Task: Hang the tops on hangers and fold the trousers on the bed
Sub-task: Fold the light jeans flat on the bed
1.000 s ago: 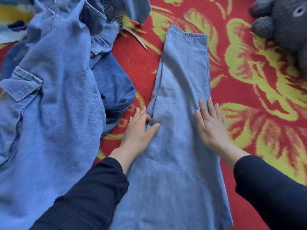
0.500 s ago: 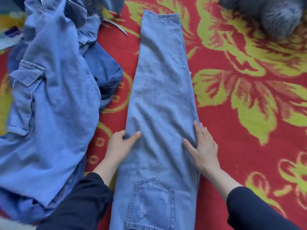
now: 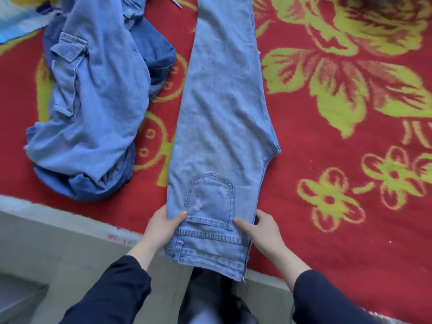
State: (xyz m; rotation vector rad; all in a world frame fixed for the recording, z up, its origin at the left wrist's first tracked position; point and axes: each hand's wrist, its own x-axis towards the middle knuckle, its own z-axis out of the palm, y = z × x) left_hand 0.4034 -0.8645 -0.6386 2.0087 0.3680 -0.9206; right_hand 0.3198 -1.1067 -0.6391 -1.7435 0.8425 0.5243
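Observation:
Light blue jeans lie folded lengthwise on the bed, legs running away from me, back pocket facing up and the waistband hanging over the bed's near edge. My left hand grips the left side of the jeans near the waistband, thumb on top beside the pocket. On the other side my right hand grips the right side of the waist the same way, thumb on the denim.
A heap of other denim trousers with cargo pockets lies to the left on the red and yellow flowered blanket. The bed's near edge runs across below the heap, with pale floor tiles beneath. A thin hanger tip shows at the top.
Both hands have slid from the thighs of the jeans down to the waistband and now grip its sides. The view has tilted down to the bed's edge.

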